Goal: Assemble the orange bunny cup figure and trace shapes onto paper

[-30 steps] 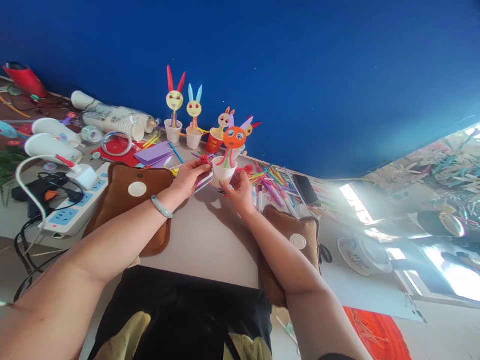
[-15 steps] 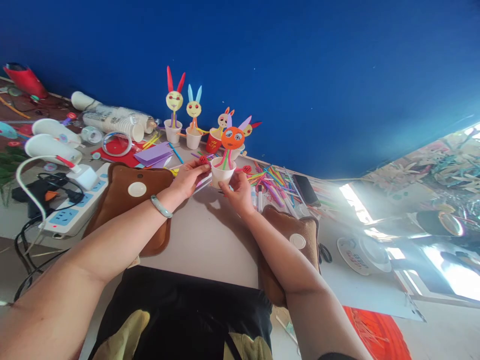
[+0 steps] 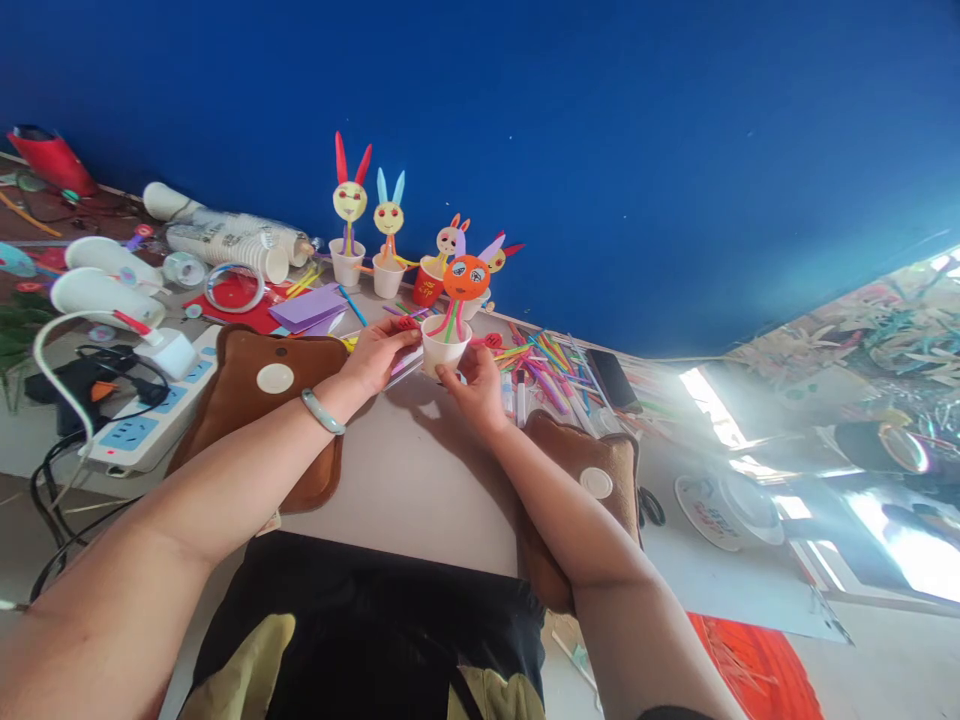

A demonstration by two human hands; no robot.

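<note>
A white paper cup point(image 3: 444, 352) is upright in front of me, holding a puppet with a round orange face point(image 3: 466, 278), drawn eyes, lilac ears and a pink-and-green stem. My right hand point(image 3: 481, 385) grips this cup low on its right side, thumb in front. On the cup's left, my left hand point(image 3: 381, 352) is closed, pinching a small red disc point(image 3: 406, 323) with light marks on it. A similar red disc point(image 3: 492, 340) shows at the cup's right, above my right fingers.
Several rabbit puppets in cups, one with red ears point(image 3: 349, 202), line the blue wall. Brown hot-water bags point(image 3: 262, 430) flank my arms. A power strip point(image 3: 150, 420) and stacked paper cups point(image 3: 232, 245) are left. Colourful pipe cleaners point(image 3: 551, 370) and a phone point(image 3: 611, 380) are right.
Almost nothing differs. My hands and the cup keep their places, with only a very slight shift of the view.
</note>
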